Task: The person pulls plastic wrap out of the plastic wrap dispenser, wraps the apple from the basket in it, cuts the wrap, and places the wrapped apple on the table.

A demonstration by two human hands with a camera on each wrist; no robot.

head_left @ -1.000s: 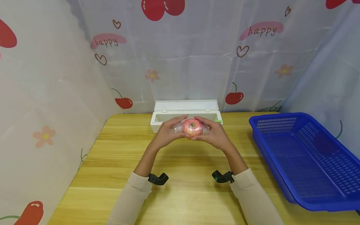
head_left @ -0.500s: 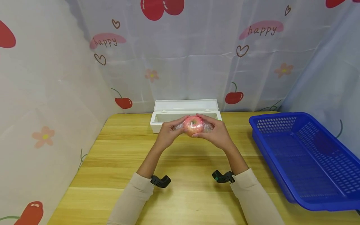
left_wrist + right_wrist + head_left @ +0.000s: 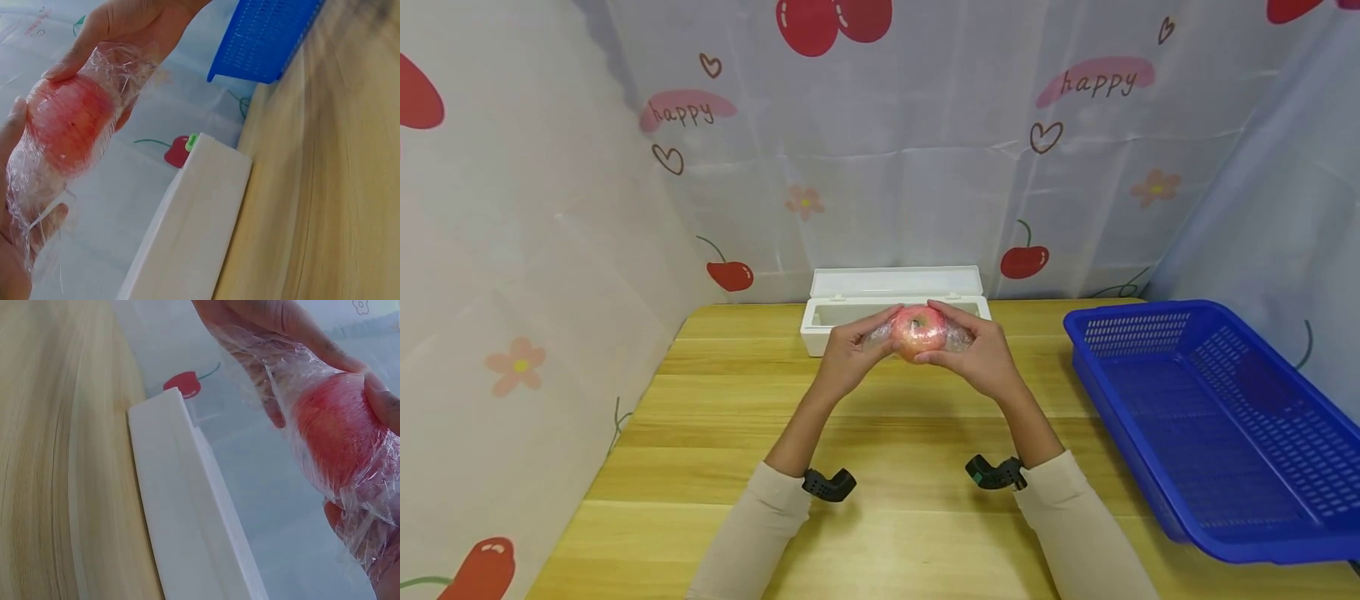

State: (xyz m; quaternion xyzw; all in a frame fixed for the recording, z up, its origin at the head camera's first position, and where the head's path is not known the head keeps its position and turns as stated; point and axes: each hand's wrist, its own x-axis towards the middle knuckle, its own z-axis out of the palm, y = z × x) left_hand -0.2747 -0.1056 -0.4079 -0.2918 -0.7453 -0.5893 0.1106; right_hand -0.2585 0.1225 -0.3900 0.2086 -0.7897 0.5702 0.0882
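A red apple point(image 3: 917, 332) wrapped in clear plastic film is held up between both hands, its stem end facing the head camera. My left hand point(image 3: 847, 354) grips it from the left, thumb and fingers at its side. From the right, my right hand point(image 3: 981, 354) holds it the same way. Loose, crumpled cling film point(image 3: 37, 187) bunches out at both sides of the apple into the palms. Both wrist views show the apple well above the wooden table point(image 3: 69, 487). Behind the hands stands a long white box point(image 3: 820, 340) with its lid point(image 3: 895, 280) raised.
A big blue plastic basket point(image 3: 1131, 442) stands on the right of the table. White curtains point(image 3: 895, 200) printed with cherries and hearts close off the back and sides. A small green piece point(image 3: 192, 142) sits on the end of the white box.
The wrapped apple has risen slightly and shifted a little right, showing more of its front. Both hands have adjusted their hold around it. The box and basket stay put.
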